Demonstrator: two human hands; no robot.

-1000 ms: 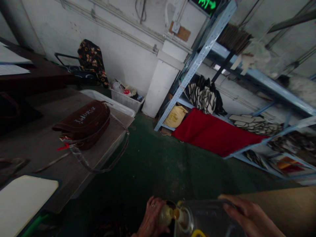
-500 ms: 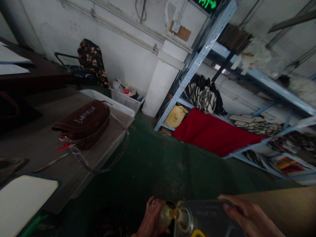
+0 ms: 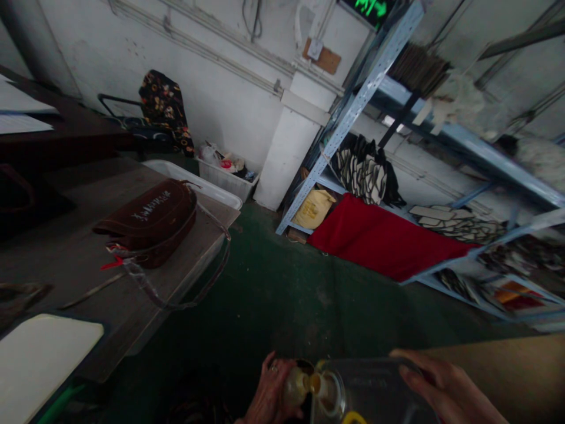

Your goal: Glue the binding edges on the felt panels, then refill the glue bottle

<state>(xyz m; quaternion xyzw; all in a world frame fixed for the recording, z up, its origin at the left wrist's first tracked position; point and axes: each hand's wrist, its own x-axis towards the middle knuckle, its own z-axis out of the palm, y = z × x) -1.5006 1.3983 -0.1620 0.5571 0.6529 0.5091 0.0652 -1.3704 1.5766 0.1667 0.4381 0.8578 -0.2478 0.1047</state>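
Note:
At the bottom edge, my left hand (image 3: 270, 391) is closed around a small clear bottle (image 3: 292, 386) with a yellowish tint. My right hand (image 3: 445, 380) grips the far end of a large grey rectangular can (image 3: 371, 386), its thumb on top. The can is tipped on its side, with a round pale spout (image 3: 324, 388) and part of a yellow ring (image 3: 354, 417). The spout's amber opening meets the bottle's mouth; whether liquid is flowing, I cannot tell. The lower parts of both containers are cut off by the frame.
A brown bag (image 3: 148, 221) with a strap rests on the grey table (image 3: 83, 288) at left, near a white board (image 3: 48, 353). Blue metal shelving (image 3: 348, 121) with a red cloth (image 3: 388, 238) stands at right. A tan surface (image 3: 507, 371) lies beside my right hand.

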